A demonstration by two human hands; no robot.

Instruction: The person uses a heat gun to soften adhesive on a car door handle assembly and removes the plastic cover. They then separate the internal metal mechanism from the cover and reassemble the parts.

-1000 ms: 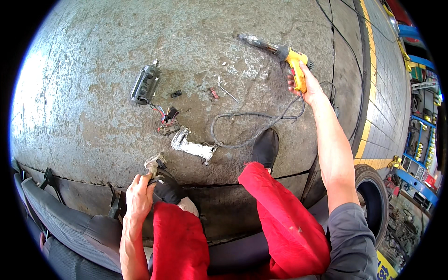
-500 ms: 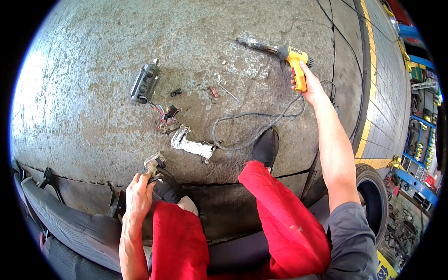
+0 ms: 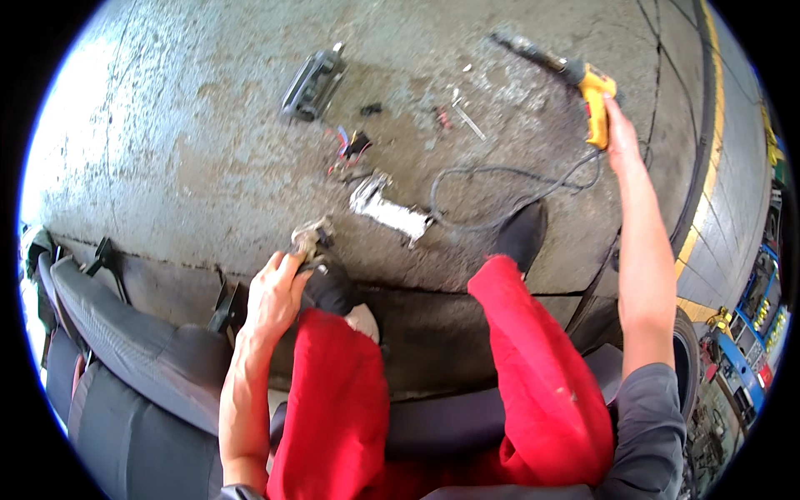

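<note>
While the right hand (image 3: 619, 137) grips the heat gun (image 3: 595, 87), the left hand (image 3: 277, 292) pinches a dirty part (image 3: 309, 236) near the left shoe (image 3: 333, 289).

From over here I count two hands (image 3: 273, 298) (image 3: 620, 140), two dark shoes (image 3: 330, 288) (image 3: 526, 237), one yellow heat gun (image 3: 596, 93), one dark cylindrical unit (image 3: 313, 85), one white L-shaped part (image 3: 393, 217)

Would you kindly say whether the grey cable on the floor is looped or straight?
Looped: the thin grey cable from the yellow gun-shaped tool curves back around.
</note>
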